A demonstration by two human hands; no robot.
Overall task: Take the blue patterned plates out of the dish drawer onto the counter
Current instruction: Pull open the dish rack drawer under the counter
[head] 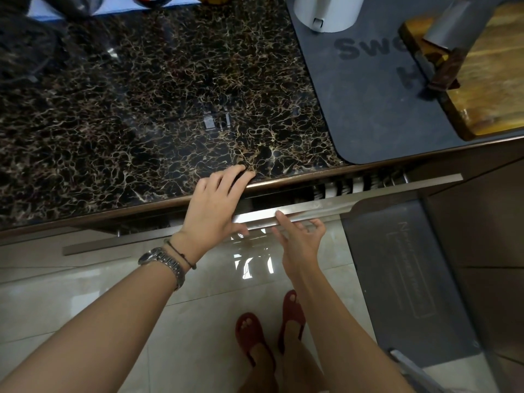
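**Drawer barely open, fingers near the gap**

Forearms reach up to the dish drawer [283, 214], ajar under the counter [170, 109]. Left hand [218, 205] lies spread, empty, over the counter edge; right hand [300, 236] is loosely open, fingertips on the steel handle. Plates are hidden inside. A slipped pull could pinch the left fingers or rattle the dishes.

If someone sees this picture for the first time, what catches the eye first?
Two bare hands meet at the counter's front edge: the left hand lies flat on the dark marble countertop, and the right hand reaches for the steel drawer handle. The drawer is barely open. At far right, a cleaver rests on a wooden cutting board.
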